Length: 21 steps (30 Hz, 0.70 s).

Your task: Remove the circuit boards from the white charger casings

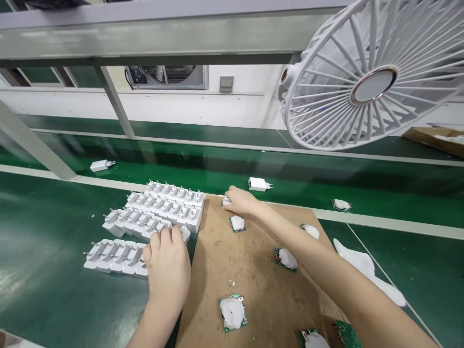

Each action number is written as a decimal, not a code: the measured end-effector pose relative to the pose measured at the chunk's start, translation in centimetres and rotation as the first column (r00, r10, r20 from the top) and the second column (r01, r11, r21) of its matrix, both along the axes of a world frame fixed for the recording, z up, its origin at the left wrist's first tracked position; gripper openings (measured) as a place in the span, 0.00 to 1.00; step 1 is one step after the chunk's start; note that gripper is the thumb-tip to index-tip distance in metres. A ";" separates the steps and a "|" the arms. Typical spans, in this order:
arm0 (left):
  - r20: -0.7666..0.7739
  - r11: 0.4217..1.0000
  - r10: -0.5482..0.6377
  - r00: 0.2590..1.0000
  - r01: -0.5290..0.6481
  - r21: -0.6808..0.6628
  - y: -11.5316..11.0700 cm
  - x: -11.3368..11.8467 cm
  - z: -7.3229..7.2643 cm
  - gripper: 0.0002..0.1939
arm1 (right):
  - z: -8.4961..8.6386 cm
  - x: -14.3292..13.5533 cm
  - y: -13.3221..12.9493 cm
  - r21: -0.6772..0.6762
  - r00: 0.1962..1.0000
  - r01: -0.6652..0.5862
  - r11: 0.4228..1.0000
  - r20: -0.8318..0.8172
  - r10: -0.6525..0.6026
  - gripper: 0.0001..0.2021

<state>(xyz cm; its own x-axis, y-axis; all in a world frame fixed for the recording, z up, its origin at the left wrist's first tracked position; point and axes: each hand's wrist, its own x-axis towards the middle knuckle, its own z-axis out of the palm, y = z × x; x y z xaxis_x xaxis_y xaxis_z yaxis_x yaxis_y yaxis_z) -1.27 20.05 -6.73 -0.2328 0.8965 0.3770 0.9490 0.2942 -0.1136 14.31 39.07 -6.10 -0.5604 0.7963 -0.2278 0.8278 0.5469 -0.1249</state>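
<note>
My left hand is curled over the right end of the nearer rows of white charger plugs, its fingers closed on one at the row's end. That charger plug is mostly hidden under the fingers. These plugs stand in several rows, metal pins upward. At the far edge of the brown board, my right hand pinches a small circuit board with white putty, partly covered by the fingers. Just nearer lies another putty-topped circuit board. More of them are spread over the brown board, including one at the front.
Behind the board, a green conveyor belt carries a white charger, another charger and a putty-topped circuit board. A white fan hangs at upper right. White putty strips lie on the right.
</note>
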 end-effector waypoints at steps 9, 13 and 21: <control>0.208 0.994 -0.109 0.972 0.104 0.033 -0.1 -0.4 -0.4 0.07 | 1.3 2.7 -0.9 0.002 0.995 0.065 0.998 -0.071 -0.065 0.16; 0.515 0.958 -0.265 0.815 0.161 0.238 -0.4 -0.2 0.4 0.06 | -0.8 1.2 -1.6 0.039 0.966 0.256 0.966 -0.036 -0.255 0.16; 0.872 0.968 -0.202 -0.445 0.044 0.247 -0.2 0.0 1.8 0.15 | -0.2 2.2 -3.8 0.094 0.925 0.327 0.940 -0.235 -0.299 0.12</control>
